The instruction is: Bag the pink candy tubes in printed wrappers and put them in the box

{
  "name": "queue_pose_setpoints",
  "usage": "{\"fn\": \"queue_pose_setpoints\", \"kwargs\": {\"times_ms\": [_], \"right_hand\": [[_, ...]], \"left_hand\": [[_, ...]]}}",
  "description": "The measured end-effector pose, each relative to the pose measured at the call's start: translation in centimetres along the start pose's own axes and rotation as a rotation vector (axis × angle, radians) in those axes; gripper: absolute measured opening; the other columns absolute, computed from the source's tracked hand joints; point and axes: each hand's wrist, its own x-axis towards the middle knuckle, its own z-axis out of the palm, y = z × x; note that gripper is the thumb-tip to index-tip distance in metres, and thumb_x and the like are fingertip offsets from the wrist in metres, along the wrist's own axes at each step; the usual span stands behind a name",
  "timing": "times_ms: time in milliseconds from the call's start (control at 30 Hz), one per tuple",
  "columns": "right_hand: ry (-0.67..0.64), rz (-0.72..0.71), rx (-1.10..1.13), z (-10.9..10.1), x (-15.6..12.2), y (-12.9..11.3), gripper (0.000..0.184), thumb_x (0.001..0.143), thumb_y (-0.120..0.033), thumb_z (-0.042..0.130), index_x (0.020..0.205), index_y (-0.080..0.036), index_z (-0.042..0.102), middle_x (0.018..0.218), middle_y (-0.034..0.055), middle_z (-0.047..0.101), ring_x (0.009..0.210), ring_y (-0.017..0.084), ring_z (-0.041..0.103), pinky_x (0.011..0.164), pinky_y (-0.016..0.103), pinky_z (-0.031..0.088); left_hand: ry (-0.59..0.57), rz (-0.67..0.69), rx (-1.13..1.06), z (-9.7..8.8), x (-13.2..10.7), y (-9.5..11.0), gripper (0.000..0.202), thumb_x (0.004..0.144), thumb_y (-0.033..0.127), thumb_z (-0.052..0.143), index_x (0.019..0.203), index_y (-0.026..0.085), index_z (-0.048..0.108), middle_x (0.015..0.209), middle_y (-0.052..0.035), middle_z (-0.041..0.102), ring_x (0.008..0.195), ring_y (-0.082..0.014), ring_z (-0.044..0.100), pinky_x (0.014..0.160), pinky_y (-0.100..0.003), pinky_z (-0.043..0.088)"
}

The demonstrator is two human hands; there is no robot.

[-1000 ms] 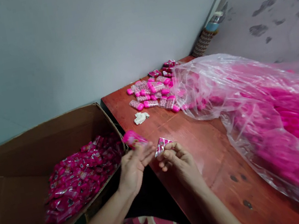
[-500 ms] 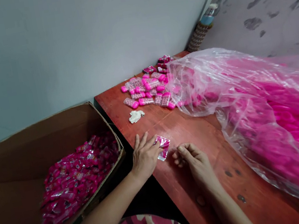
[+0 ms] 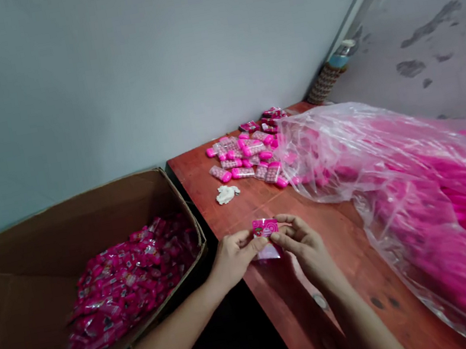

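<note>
Both hands hold one small pink printed packet (image 3: 265, 229) just above the red-brown table (image 3: 291, 302). My left hand (image 3: 234, 257) pinches its left edge with thumb and fingers closed. The packet's right edge is pinched by my right hand (image 3: 303, 243). An open cardboard box (image 3: 14, 261) at the left holds a heap of several similar pink wrapped packets (image 3: 125, 280).
A pile of several pink capped clear cases (image 3: 243, 157) lies at the table's far end, with a white crumpled scrap (image 3: 226, 193) beside it. A large clear plastic bag (image 3: 420, 189) full of pink items covers the table's right side. A grey wall stands behind.
A pink item held by my left hand a second ago is gone. The packet went down to the table under my left hand, and now both hands hold it up.
</note>
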Motion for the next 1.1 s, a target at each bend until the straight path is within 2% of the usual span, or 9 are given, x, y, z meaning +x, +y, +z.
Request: {"fn": "queue_pose_setpoints", "kwargs": {"times_ms": [133,267,333,433,567,667,833,1000,1100], "right_hand": [[-0.240,-0.024,-0.354,0.6,3.2,-1.5,0.021,0.076,-0.036,0.060,0.089,-0.020,0.054,0.065,-0.0008,0.059,0.057,0.015,0.056,0.052,0.026,0.043],[-0.152,-0.500,-1.042,2.4,9.7,-3.0,0.024,0.087,-0.023,0.040,0.104,-0.018,0.056,0.090,0.0091,0.065,0.077,0.022,0.060,0.065,0.032,0.047],[-0.260,-0.765,-1.408,3.4,13.6,-3.6,0.038,0.085,-0.011,0.036,0.121,-0.017,0.048,0.120,0.0132,0.055,0.104,0.026,0.052,0.077,0.036,0.045],[-0.526,-0.986,-1.768,4.7,18.6,-3.9,0.053,0.082,-0.003,0.035,0.132,-0.021,0.036,0.139,0.0098,0.036,0.122,0.028,0.037,0.086,0.041,0.040],[-0.851,-1.013,-1.890,5.7,22.6,-3.5,0.051,0.084,-0.005,0.034,0.131,-0.024,0.036,0.137,0.0062,0.040,0.120,0.024,0.040,0.079,0.036,0.043],[-0.929,-1.029,-1.846,5.7,24.0,-2.9,0.050,0.084,-0.004,0.034,0.131,-0.021,0.038,0.134,0.0088,0.044,0.117,0.024,0.043,0.078,0.033,0.043],[-0.788,-1.081,-1.906,5.0,23.9,-2.1,0.039,0.086,-0.012,0.036,0.123,-0.019,0.047,0.117,0.0151,0.054,0.102,0.029,0.052,0.075,0.040,0.041],[-0.569,-1.116,-1.782,5.2,21.2,-1.8,0.027,0.086,-0.015,0.037,0.108,-0.012,0.053,0.113,0.0183,0.056,0.101,0.030,0.052,0.080,0.043,0.039],[-0.277,-0.901,-1.433,4.7,17.0,-2.8,0.025,0.089,-0.026,0.037,0.104,-0.012,0.051,0.097,0.0172,0.061,0.090,0.028,0.058,0.073,0.039,0.044]], "left_hand": [[0.046,-0.207,-0.242,-1.1,0.1,-0.2,0.032,0.062,0.041,0.070,0.063,0.009,0.067,0.059,-0.0036,0.063,0.057,-0.0145,0.060,0.062,-0.029,0.052],[0.129,-0.256,-0.303,-1.7,-0.4,-0.7,0.029,0.059,0.037,0.073,0.059,0.008,0.067,0.057,-0.0055,0.063,0.053,-0.0121,0.057,0.056,-0.025,0.049],[0.137,-0.302,-0.359,-1.9,-0.7,-0.8,0.029,0.059,0.036,0.074,0.061,0.008,0.068,0.059,-0.0073,0.065,0.053,-0.0123,0.058,0.054,-0.024,0.048],[0.173,-0.362,-0.468,-2.2,-1.0,-0.6,0.027,0.057,0.034,0.075,0.061,0.008,0.067,0.061,-0.0076,0.065,0.054,-0.0122,0.058,0.054,-0.023,0.049],[0.229,-0.385,-0.594,-2.6,-1.1,-0.2,0.027,0.054,0.031,0.078,0.062,0.008,0.066,0.061,-0.0060,0.064,0.052,-0.0116,0.058,0.052,-0.023,0.049],[0.212,-0.380,-0.692,-2.9,-0.9,-0.2,0.028,0.055,0.032,0.077,0.065,0.007,0.066,0.063,-0.0065,0.064,0.053,-0.0119,0.058,0.051,-0.024,0.050],[0.243,-0.361,-0.827,-3.1,-0.9,0.0,0.026,0.058,0.029,0.076,0.068,0.007,0.066,0.068,-0.0076,0.064,0.059,-0.0135,0.061,0.055,-0.026,0.053],[0.350,-0.329,-0.891,-3.5,-0.8,0.5,0.023,0.056,0.023,0.077,0.065,0.006,0.065,0.066,-0.0072,0.065,0.056,-0.0132,0.061,0.053,-0.024,0.053],[0.386,-0.329,-0.938,-3.7,-0.4,0.7,0.020,0.061,0.023,0.075,0.068,0.008,0.064,0.066,-0.0066,0.065,0.054,-0.0123,0.061,0.052,-0.023,0.052]]}}
